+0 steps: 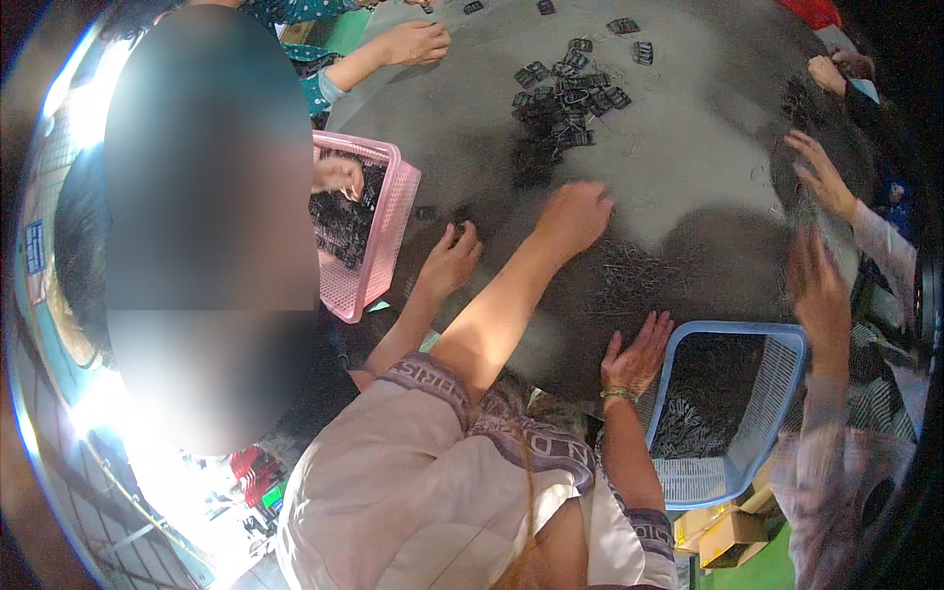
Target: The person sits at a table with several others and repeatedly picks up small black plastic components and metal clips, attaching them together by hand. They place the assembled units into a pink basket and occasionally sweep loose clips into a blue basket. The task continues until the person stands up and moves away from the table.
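Head view: 2 hands of the wearer and at least 6 co-workers' hands around 1 grey surface (688, 162). Left hand (575, 218) ×1, reaching over the surface between the heap of black clip-like parts (570, 103) and the scatter of thin dark pieces (639, 280); its fingers are motion-blurred, so cannot tell whether they grip anything. Right hand (634, 359) ×1, bracelet at the wrist, fingers extended and spread, palm down at the near edge of the scatter, just beside the blue basket (795, 359). Clip-like parts: 1 main heap, overlapping, total uncountable; at least 4 lie apart from it toward the far side. Thin pieces: 1 scatter in front of the wearer, too fine to count. Containers: 2 baskets. Blue, 1: partly filled with small dark parts (698, 418). Pink basket (398, 192), 1: many small dark parts, 1 co-worker's hand (339, 177) inside, its left portion hidden behind a blurred-out area. Below blue: at least 2 cardboard boxes (733, 539), contents not visible. Co-worker's hand (452, 258) left of the wearer's: forearm partly hidden behind the white sleeve (383, 442). Far-right hands blurred; top-edge fingers cut off.
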